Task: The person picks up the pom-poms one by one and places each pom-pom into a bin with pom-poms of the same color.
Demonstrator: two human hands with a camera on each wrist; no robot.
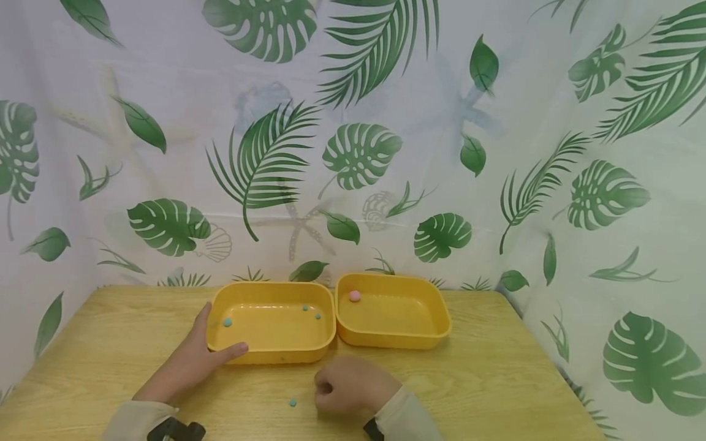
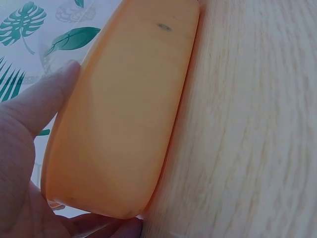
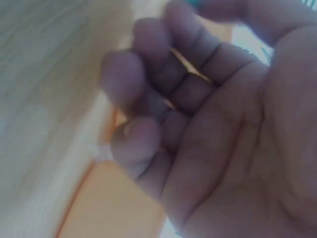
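Note:
My left hand [image 1: 190,352] grips the left corner of a yellow plastic tray [image 1: 278,355], its thumb over the front rim and its fingers along the side. Inside that tray are a larger teal ball [image 1: 227,322] and two smaller teal balls. In front of the tray, my right hand [image 1: 355,386] hovers with curled fingers. At the top of the right wrist view, a bit of a small teal ball [image 3: 194,2] shows pinched between thumb and index finger. Another teal ball [image 1: 293,402] lies on the table, left of the right hand.
A second yellow tray [image 1: 394,340] stands against the first one's right side, with a pink ball [image 1: 355,296] at its back left. Both are on a wood-grain table [image 1: 485,380]. A white leaf-printed sheet [image 1: 380,202] hangs behind and along the sides.

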